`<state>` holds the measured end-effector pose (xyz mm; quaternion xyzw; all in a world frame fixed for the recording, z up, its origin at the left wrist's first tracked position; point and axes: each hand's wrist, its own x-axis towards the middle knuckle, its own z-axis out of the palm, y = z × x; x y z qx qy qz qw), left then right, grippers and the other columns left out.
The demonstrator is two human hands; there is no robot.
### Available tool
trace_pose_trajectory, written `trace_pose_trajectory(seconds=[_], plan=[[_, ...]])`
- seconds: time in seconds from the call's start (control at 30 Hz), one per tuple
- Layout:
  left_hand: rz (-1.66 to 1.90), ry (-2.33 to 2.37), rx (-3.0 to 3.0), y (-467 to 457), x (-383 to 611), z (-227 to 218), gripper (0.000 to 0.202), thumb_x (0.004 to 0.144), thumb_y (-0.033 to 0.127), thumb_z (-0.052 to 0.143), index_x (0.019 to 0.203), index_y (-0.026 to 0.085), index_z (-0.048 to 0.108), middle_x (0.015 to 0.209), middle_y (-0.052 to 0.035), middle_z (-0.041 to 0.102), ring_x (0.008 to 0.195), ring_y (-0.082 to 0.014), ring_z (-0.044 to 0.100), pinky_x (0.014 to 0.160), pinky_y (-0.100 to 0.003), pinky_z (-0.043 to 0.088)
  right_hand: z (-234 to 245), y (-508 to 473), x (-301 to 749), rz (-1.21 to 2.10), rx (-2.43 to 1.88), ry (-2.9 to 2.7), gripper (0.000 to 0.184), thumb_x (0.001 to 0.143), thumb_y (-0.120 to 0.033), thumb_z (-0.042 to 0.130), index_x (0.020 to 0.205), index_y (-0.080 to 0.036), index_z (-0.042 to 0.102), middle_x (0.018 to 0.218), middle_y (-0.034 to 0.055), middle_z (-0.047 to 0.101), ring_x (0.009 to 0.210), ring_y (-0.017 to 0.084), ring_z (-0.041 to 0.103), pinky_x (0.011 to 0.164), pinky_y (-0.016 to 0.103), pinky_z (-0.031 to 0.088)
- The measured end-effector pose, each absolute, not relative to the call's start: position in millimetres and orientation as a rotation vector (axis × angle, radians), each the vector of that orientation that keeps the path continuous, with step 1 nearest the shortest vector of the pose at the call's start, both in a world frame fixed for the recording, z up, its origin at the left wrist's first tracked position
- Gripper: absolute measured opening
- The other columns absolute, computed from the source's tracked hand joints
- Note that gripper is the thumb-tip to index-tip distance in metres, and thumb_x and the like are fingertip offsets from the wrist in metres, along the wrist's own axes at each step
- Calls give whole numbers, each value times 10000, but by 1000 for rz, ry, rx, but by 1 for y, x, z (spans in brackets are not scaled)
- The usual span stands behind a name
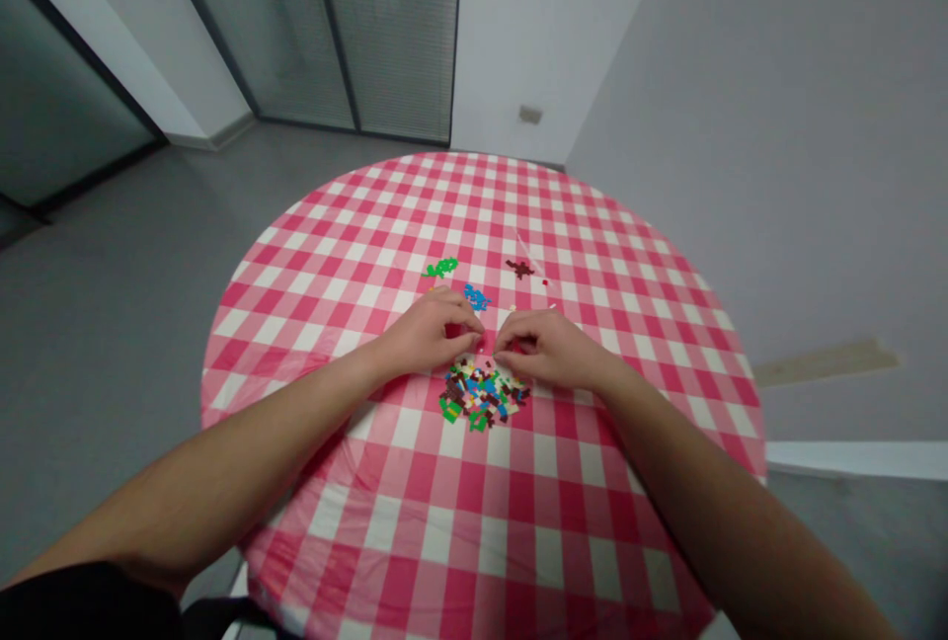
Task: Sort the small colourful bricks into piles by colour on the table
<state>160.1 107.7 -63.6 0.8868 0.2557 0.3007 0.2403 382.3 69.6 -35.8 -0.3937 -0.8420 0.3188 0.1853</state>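
Note:
A mixed heap of small building bricks (485, 395) in brown, blue, white, green and yellow lies on the table in front of me. At its far left edge is my left hand (434, 332), thumb and fingertips curled close together. My right hand (549, 348) faces it from the right, its fingers bent in a pinch at the heap's far edge. Whatever sits between either hand's fingertips is too small to make out. Just beyond my left fingers is a cluster of blue bricks (476, 298).
A round table with a red-and-white checked cloth (518, 512) carries everything. Farther back lie a green brick cluster (442, 268), a dark brown one (520, 269) and a single red brick (545, 282). Glass partitions (392, 28) and a white wall (540, 18) stand behind.

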Motion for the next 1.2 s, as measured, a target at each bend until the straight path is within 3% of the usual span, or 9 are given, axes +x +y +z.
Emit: trace_pose_trajectory(seconds=[0.3, 0.5, 1.2], plan=[[939, 594, 2429, 105, 160, -62, 51, 847, 200, 681, 878, 208, 721, 848, -19, 697, 820, -155, 609, 796, -314, 453, -46, 74, 382, 1090, -1181, -2079, 141, 856, -275, 601, 856, -169, 695, 826, 35, 704, 723, 142, 612, 668, 259, 454], [1026, 578, 2427, 103, 161, -61, 77, 849, 153, 656, 858, 202, 714, 821, -18, 693, 803, -154, 612, 786, -319, 462, -53, 76, 379, 1174, -1152, -1971, 178, 857, -315, 596, 865, -178, 709, 827, 31, 714, 737, 155, 630, 658, 261, 462], [1024, 683, 2382, 103, 161, -56, 59, 848, 209, 666, 823, 205, 719, 815, -32, 702, 803, -166, 623, 802, -341, 477, -54, 73, 373, 1156, -1220, -1816, 204, 794, -356, 671, 819, -160, 719, 698, 30, 676, 571, 112, 541, 530, 238, 406]])
